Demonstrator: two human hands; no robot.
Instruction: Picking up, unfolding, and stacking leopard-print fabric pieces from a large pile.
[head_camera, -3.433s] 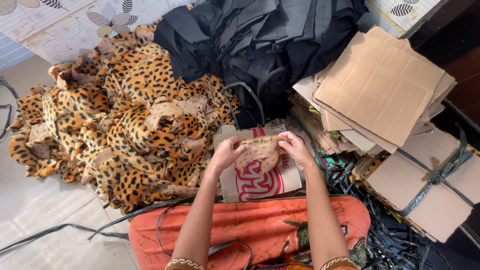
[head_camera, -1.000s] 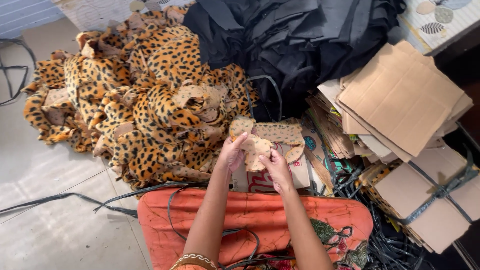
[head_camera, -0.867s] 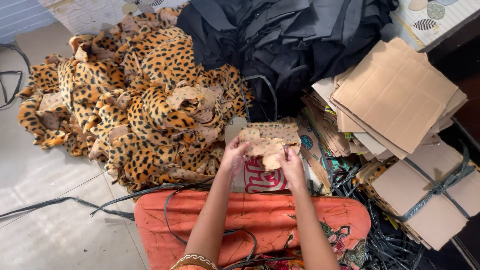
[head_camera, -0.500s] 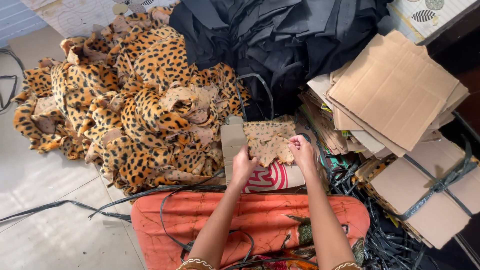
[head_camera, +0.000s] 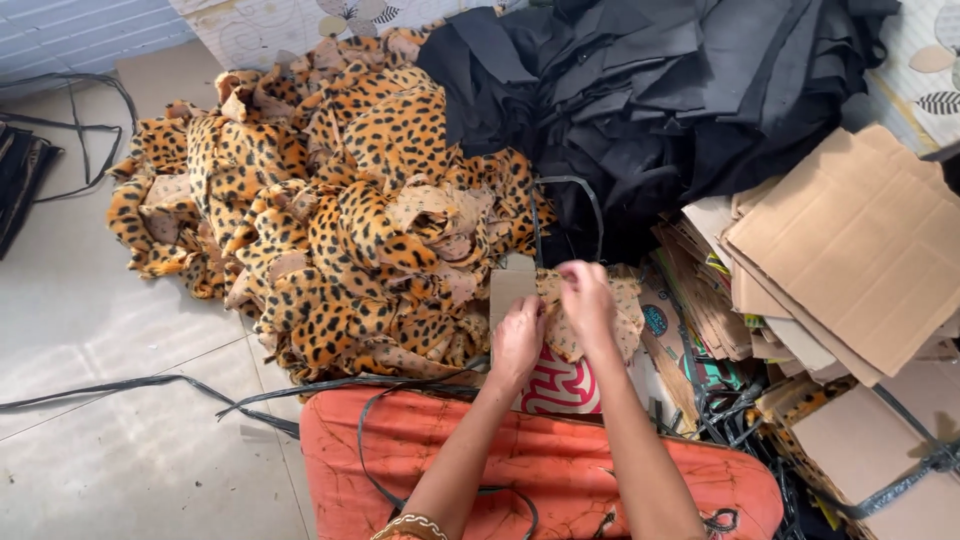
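Two hands meet on our leopard-print piece (head_camera: 590, 318), lying atop a cardboard sheet (head_camera: 510, 285): left hand (head_camera: 518, 340) pinches its near-left edge, right hand (head_camera: 585, 298) grips the top; long axis runs left-right.

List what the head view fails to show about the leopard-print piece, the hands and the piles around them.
- Leopard-print piece: its middle is covered by the right hand; its full shape is unclear.
- Left hand: fingertips curl out of sight, so its grip is uncertain.
- Printed card beneath: partly hidden by both hands.
- Cardboard stack: cut off by the right edge.
- Black fabric pile: cut off by the top edge.
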